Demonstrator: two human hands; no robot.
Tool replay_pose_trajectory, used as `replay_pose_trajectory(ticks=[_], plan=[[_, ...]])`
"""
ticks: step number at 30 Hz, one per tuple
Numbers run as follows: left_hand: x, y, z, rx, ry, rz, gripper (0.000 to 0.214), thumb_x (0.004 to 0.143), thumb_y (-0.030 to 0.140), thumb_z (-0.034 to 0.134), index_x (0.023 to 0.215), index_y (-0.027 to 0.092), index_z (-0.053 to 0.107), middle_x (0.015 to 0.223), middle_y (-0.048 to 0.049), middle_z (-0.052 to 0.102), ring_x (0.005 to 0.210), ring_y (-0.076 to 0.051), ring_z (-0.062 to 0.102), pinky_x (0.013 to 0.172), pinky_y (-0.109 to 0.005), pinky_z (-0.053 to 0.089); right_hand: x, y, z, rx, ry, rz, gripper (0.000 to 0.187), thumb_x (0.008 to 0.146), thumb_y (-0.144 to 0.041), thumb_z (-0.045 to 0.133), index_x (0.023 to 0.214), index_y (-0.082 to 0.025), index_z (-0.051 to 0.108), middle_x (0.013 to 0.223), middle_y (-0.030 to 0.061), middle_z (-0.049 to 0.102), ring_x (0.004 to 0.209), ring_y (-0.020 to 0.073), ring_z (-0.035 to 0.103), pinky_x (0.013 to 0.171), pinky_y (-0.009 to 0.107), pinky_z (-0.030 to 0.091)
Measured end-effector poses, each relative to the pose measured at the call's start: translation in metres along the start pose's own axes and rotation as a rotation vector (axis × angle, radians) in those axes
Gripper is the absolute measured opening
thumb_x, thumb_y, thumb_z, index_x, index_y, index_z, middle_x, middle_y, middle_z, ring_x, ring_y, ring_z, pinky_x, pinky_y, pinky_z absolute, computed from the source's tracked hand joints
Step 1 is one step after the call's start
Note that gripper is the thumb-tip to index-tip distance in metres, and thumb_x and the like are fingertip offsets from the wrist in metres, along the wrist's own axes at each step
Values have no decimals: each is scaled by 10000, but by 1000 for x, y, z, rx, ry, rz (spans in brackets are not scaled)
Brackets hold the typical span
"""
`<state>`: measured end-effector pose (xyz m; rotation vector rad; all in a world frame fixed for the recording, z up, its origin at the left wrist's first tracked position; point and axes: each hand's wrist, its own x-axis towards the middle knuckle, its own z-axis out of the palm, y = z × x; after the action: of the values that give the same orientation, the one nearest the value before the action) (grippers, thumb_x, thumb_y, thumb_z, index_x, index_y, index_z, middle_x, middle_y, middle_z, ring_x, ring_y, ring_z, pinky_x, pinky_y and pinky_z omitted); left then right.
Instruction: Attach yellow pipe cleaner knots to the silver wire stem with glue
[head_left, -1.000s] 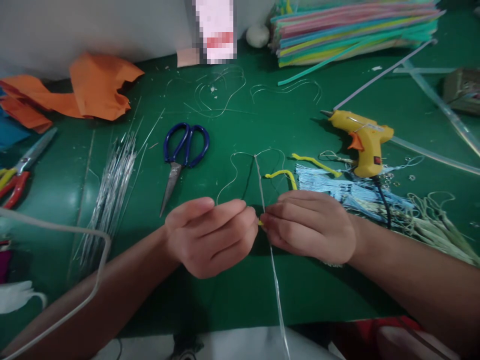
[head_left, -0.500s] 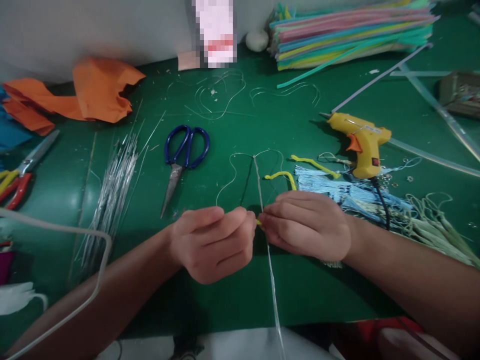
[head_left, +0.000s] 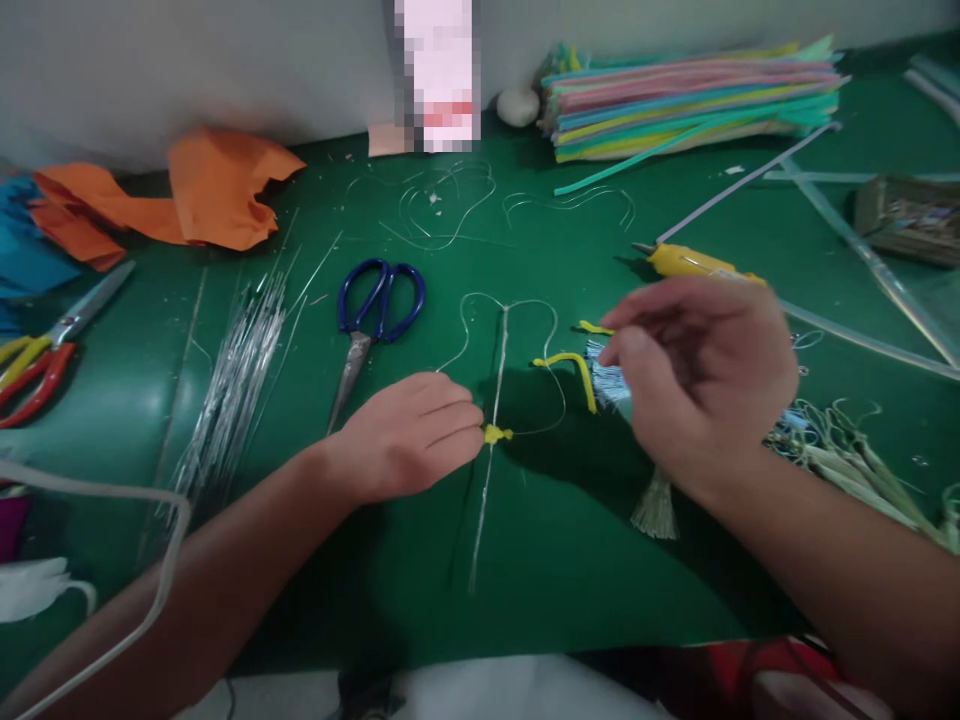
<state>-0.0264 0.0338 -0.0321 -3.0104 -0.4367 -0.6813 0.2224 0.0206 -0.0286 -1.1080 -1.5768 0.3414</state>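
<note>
Left hand (head_left: 420,435) pinches a looped wire frame (head_left: 500,360) just left of its yellow twist (head_left: 495,434).
The fingertips are hidden, but the frame's stem runs near to far right beside them, over the green table (head_left: 570,580). The right hand (head_left: 697,360) hangs half-curled on the right, above blue tassels (head_left: 609,378) and partly covering a short yellow strip (head_left: 594,327); whether it grasps anything, I cannot tell. A bent yellow strip (head_left: 574,360) lies between the hands, by the right loop. The step in hand looks like binding the wires with yellow strip; the next move probably calls for a steady left grip and a precise right pinch. Farther out: scissors (head_left: 360,350) left, glue gun (head_left: 694,262) far right.
</note>
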Motion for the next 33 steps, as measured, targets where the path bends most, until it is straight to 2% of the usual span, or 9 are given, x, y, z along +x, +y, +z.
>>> replay_pose_trajectory(ticks=[1,3,8,11,16,20,24,29,33], plan=[[0,0,0,-31,-29,-5,163,904,93,546,792,175,630,822,-34,720,789,-150,629,733,-291,499,4,1,-1,-32,16,105,189,856,-208,604,1043,-234,601,894,48,658,637,160,626,558,317,499],[-2,-1,-1,-61,-94,-12,198,913,92,515,772,177,627,796,-36,704,754,-149,613,715,-295,491,13,5,-4,-255,-147,215,132,822,-242,640,952,-218,637,803,32,664,559,144,576,527,311,459],[-6,-3,-2,-17,-201,3,226,927,102,460,788,155,631,777,-53,678,693,-161,573,626,-300,446,19,16,-7,-654,-564,186,221,775,-424,674,830,-210,680,773,28,670,607,175,569,497,300,355],[-5,-2,-1,-13,-239,-16,243,932,110,450,767,161,620,730,-33,648,633,-161,533,573,-307,404,14,20,-1,-713,-644,148,232,790,-431,648,867,-215,677,807,28,670,623,173,560,490,294,315],[-7,-2,-1,-35,-253,-66,223,936,124,445,856,148,652,772,-37,674,656,-170,580,576,-302,423,13,20,6,-766,-689,151,53,771,-236,577,743,-207,611,781,25,644,559,135,482,485,290,275],[-10,-6,1,-101,-284,-166,204,936,160,469,887,135,666,851,-67,695,750,-187,634,608,-291,461,18,15,2,-901,-595,105,65,768,-225,568,713,-193,556,788,62,641,568,151,466,473,299,229],[-9,-5,2,-179,-279,-222,189,929,164,484,881,150,667,872,-59,702,774,-173,634,629,-276,467,23,12,-7,-837,-392,169,128,683,-212,658,687,-207,530,578,26,584,466,128,408,452,295,230],[-7,-2,3,-260,-265,-174,208,946,167,470,893,147,669,874,-53,706,774,-161,627,660,-272,474,25,6,-15,-293,-58,292,121,714,-148,647,780,-238,600,654,-7,613,550,159,570,522,320,430],[-6,-2,3,-289,-229,-193,189,940,237,526,856,141,666,856,-67,701,756,-173,628,644,-286,476,28,1,-15,281,183,321,155,753,-107,656,781,-260,659,686,-5,599,576,166,585,506,331,462]])
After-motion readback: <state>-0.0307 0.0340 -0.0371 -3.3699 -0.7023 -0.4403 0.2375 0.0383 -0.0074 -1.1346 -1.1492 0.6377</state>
